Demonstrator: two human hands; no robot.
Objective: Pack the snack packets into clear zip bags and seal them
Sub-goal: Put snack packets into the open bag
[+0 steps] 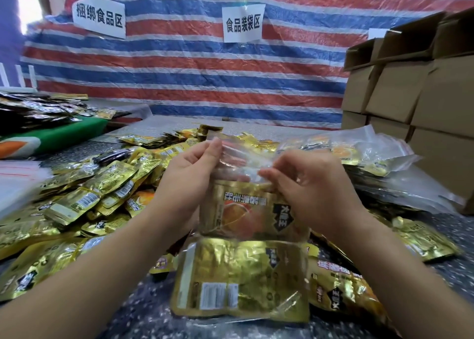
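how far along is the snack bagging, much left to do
Done: one bagged packet lies flat nearest the camera, and more filled bags are stacked at right. In hand: the left hand and right hand pinch the top of a clear zip bag with a gold packet inside, apparently sealing it. Left: a large loose pile of packets remains, so plenty.

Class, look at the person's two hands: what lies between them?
In the head view, the top of a clear zip bag spans from the left hand to the right hand, a gold foil snack packet inside.
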